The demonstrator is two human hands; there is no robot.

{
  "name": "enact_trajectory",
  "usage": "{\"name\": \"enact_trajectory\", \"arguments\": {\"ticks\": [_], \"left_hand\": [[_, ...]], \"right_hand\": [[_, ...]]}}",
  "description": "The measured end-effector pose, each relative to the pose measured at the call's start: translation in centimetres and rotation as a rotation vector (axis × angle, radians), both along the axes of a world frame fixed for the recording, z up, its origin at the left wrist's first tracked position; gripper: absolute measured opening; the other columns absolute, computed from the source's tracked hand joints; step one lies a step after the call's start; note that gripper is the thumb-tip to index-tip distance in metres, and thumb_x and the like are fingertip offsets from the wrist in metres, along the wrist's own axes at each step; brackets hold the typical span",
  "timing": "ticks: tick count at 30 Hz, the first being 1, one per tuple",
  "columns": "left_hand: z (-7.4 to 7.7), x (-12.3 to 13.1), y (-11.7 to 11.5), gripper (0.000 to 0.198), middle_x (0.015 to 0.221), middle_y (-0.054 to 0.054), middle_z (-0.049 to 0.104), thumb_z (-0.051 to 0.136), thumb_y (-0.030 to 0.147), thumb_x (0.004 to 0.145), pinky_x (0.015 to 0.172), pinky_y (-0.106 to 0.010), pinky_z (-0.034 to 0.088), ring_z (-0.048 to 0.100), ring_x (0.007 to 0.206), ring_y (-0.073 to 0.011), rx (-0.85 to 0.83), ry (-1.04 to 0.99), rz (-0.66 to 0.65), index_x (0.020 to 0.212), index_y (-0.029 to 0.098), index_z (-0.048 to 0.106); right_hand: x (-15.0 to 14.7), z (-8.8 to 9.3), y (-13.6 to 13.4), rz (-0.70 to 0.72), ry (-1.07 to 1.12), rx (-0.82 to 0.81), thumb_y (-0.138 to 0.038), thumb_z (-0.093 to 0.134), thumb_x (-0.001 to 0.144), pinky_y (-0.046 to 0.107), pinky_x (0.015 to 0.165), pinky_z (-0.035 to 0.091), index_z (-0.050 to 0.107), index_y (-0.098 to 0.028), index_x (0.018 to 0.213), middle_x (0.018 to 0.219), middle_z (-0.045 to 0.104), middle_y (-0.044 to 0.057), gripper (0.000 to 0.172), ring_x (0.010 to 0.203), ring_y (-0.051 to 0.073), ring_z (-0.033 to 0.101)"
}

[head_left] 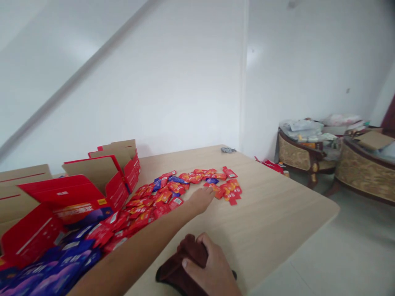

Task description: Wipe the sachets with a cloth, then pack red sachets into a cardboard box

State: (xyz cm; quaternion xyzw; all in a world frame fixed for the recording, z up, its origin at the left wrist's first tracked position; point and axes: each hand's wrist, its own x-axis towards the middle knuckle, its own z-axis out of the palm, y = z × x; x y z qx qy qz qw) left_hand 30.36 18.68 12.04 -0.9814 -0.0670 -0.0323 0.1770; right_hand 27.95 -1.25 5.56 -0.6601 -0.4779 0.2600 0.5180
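My left hand (201, 199) reaches far out over the light wooden table (277, 213), fingers stretched flat at the edge of a spread of small red and blue sachets (191, 181). It touches the sachets near the far end of the pile and holds nothing. My right hand (210, 269) rests near the table's front edge, fingers closed on a crumpled dark brown cloth (182, 263) pressed onto the tabletop.
Open red cardboard boxes (105, 176) stand at the left, with blue packets (55, 275) heaped in front. A small crumpled wrapper (228, 150) lies at the far table edge. Upholstered chairs (364, 172) loaded with clutter stand at the right, beyond a white wall.
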Motion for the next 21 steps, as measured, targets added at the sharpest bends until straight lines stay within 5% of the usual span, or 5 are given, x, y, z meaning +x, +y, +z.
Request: {"name": "enact_trajectory", "arguments": {"ticks": [5, 10, 16, 21], "left_hand": [[-3.6, 4.5, 0.9, 0.044, 0.15, -0.013, 0.055, 0.068, 0.032, 0.099, 0.108, -0.058, 0.049, 0.057, 0.132, -0.0326, -0.11, 0.01, 0.03, 0.14, 0.019, 0.058], [-4.1, 4.2, 1.1, 0.039, 0.14, -0.012, 0.061, 0.066, 0.031, 0.1, 0.103, -0.054, 0.054, 0.063, 0.123, -0.0298, -0.244, 0.023, 0.008, 0.136, 0.018, 0.06], [-3.1, -2.1, -0.8, 0.051, 0.133, -0.012, 0.067, 0.054, -0.001, 0.091, 0.105, -0.037, 0.051, 0.064, 0.122, -0.0232, -0.388, 0.079, -0.13, 0.138, 0.018, 0.061], [-3.4, -10.0, -4.0, 0.049, 0.143, -0.008, 0.063, 0.057, 0.003, 0.092, 0.109, -0.029, 0.048, 0.061, 0.13, -0.0197, -0.476, 0.018, -0.142, 0.138, 0.021, 0.061]], "right_hand": [[0.3, 0.4, -0.1, 0.029, 0.022, -0.06, -0.034, 0.078, 0.075, 0.029, 0.074, 0.043, 0.06, -0.028, 0.097, 0.091, 0.071, 0.0, 0.029, 0.089, 0.024, 0.066], [0.8, 0.5, -0.5, 0.064, 0.03, -0.025, -0.037, 0.079, 0.076, 0.03, 0.073, 0.041, 0.059, -0.027, 0.096, 0.088, 0.068, -0.002, 0.03, 0.085, 0.022, 0.063], [2.1, -0.2, -1.7, 0.429, 0.398, 0.067, -0.044, 0.083, 0.075, 0.025, 0.067, 0.041, 0.059, -0.022, 0.092, 0.083, 0.065, -0.003, 0.036, 0.078, 0.017, 0.059], [2.5, -0.3, -2.6, 0.631, 0.707, 0.159, -0.05, 0.089, 0.07, 0.028, 0.075, 0.047, 0.062, -0.021, 0.097, 0.088, 0.069, 0.0, 0.048, 0.082, 0.018, 0.064]]}}
